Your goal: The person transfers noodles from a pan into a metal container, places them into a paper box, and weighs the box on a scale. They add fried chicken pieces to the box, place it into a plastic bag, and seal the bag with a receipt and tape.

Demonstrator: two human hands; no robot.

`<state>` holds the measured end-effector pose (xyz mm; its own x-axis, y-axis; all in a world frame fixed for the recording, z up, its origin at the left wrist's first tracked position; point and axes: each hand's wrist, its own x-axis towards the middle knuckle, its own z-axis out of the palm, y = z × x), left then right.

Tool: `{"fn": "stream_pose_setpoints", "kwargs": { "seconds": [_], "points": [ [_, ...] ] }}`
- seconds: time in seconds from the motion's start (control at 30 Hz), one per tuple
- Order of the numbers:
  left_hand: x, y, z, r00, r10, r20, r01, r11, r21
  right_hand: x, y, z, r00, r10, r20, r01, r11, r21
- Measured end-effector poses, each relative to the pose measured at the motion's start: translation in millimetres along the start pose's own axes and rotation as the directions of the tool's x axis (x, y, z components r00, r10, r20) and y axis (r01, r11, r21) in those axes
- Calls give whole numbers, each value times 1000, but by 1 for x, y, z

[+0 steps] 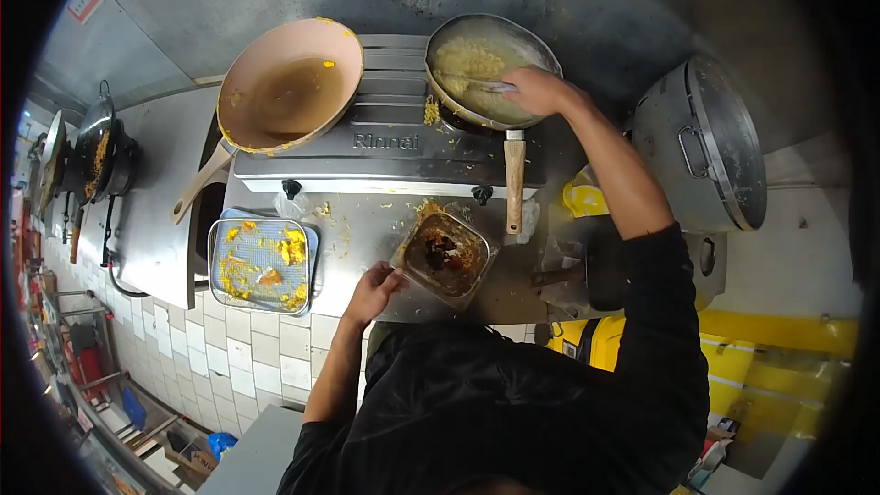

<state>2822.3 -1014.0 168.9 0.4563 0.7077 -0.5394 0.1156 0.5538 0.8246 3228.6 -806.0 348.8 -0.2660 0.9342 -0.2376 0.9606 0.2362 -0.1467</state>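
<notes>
My right hand [536, 92] is closed around a silvery metal utensil [495, 86] over a wooden-handled pan [515, 170]. The utensil's end reaches noodles [469, 62] in pale liquid; I cannot make out its exact kind. My left hand [374, 291] has its fingers closed at the near left corner of a square metal container [484, 266], which sits turned on the steel counter. Dark sauce and reddish-brown residue [445, 252] coat the inside of that container.
A large pink-lined pan [252, 82] rests on the left of the Rinnai stove [390, 165]. Left of my hand is a mesh tray [243, 261] with yellow food scraps. A lidded metal pot [674, 147] stands right, near a dark-bladed cleaver [614, 266].
</notes>
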Motion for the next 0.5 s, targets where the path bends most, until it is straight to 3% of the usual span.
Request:
{"fn": "stream_pose_setpoints", "kwargs": {
  "seconds": [0.1, 0.17, 0.2, 0.23, 0.27, 0.37, 0.5],
  "points": [
    [4, -8, -1, 993, -23, 119, 44, 984, -175, -31, -3, -24, 998, -44, 34, 45, 999, -21],
    [4, -13, -3, 981, -47, 188, 95, 963, -253, -51, -13, -43, 989, 3, -149, 1, 1000, 24],
    [4, -16, -3, 967, -15, 254, 98, 943, -317, -56, -17, -55, 988, 10, -152, -7, 1000, 16],
    [4, -16, -3, 948, 19, 319, 109, 920, -377, -61, -22, -65, 988, 115, -99, -111, 993, 41],
    [4, -16, -3, 949, 12, 315, 113, 921, -374, -65, -26, -71, 975, 220, -40, -217, 974, 63],
    [0, -18, -5, 947, 70, 313, 70, 906, -417, -81, -39, -78, 947, 320, 42, -318, 947, -49],
    [-8, -28, -18, 966, 145, 212, -46, 910, -412, -71, -8, -24, 958, 251, 138, -237, 965, -111]
  ]
}}
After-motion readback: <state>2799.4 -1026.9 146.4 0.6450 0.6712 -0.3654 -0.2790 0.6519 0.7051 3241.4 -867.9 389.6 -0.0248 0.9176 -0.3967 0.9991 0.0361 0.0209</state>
